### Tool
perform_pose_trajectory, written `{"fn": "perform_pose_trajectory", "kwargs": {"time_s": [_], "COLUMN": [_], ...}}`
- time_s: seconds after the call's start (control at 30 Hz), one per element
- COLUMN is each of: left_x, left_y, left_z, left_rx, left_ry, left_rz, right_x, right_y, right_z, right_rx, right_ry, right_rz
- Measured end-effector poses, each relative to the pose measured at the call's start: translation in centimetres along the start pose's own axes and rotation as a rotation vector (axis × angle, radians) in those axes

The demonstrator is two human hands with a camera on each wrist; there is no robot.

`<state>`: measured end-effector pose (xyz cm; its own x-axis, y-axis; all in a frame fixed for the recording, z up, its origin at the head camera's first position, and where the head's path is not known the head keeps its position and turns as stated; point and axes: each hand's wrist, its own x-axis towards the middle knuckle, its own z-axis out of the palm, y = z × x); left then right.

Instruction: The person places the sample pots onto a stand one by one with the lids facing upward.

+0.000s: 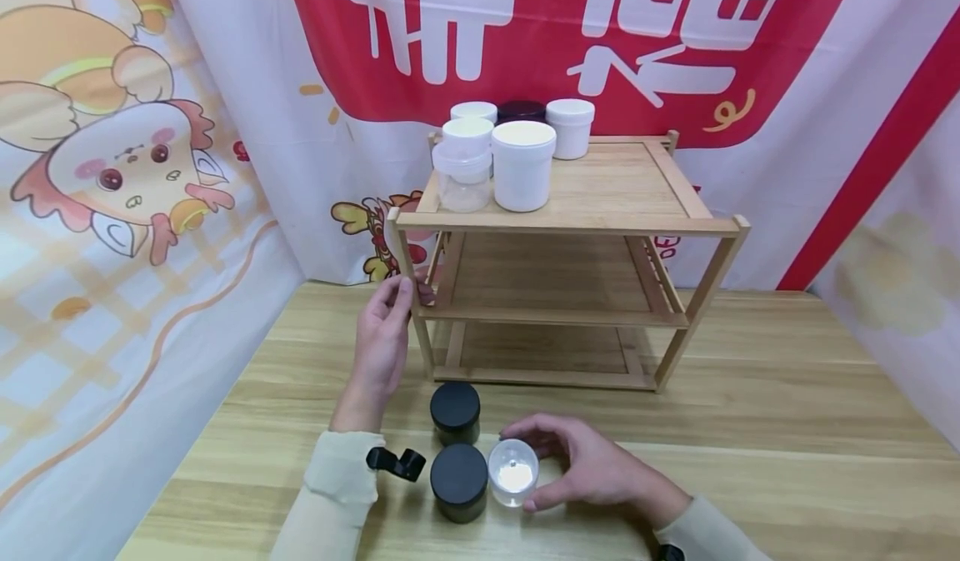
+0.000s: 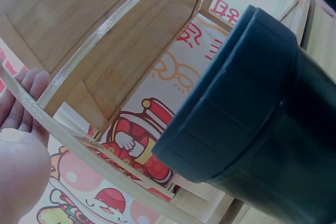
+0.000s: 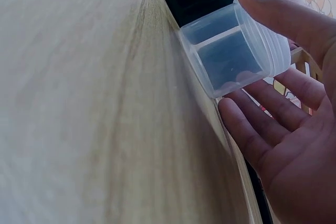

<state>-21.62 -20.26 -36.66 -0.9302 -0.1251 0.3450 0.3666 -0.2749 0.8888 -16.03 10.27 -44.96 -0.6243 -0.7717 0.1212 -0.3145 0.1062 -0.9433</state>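
Note:
My left hand (image 1: 384, 328) grips the left front post of a three-tier wooden shelf (image 1: 570, 224); the left wrist view shows its fingers (image 2: 32, 90) curled behind the wood. My right hand (image 1: 588, 465) is around a small clear plastic jar (image 1: 513, 471) standing on the table. In the right wrist view the thumb lies at the jar's upper rim and the fingers pass along its other side. Left of the clear jar stands a black-lidded dark jar (image 1: 459, 482), with a second dark jar (image 1: 455, 411) just behind it.
On the shelf's top tier, toward the left, stand several white jars, including a large white jar (image 1: 523, 165), plus a clear jar (image 1: 462, 179) and a dark-lidded jar (image 1: 522, 111). Printed curtains (image 1: 247, 61) hang behind and beside the wooden table (image 1: 795, 428).

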Motion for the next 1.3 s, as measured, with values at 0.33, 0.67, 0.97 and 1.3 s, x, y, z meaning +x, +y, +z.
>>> {"fn": "perform_pose_trajectory", "kwargs": {"time_s": [0.33,0.67,0.97,1.3], "left_x": [0.0,0.0,0.0,0.1], "left_y": [0.0,0.1,0.1,0.0], "left_z": [0.1,0.3,0.4,0.3], "left_rx": [-0.007,-0.004,-0.005,0.001], "left_ry": [0.033,0.043,0.045,0.03], "left_rz": [-0.028,-0.034,-0.029,-0.021], "right_x": [-0.1,-0.1,-0.1,-0.3], "right_y": [-0.4,-0.5,-0.7,-1.7], "right_z": [0.1,0.2,0.0,-1.0], "right_rx": [-0.032,-0.038,-0.026,-0.061], "right_ry": [0.011,0.009,0.029,0.108], "right_rz": [0.048,0.054,0.042,0.059]}}
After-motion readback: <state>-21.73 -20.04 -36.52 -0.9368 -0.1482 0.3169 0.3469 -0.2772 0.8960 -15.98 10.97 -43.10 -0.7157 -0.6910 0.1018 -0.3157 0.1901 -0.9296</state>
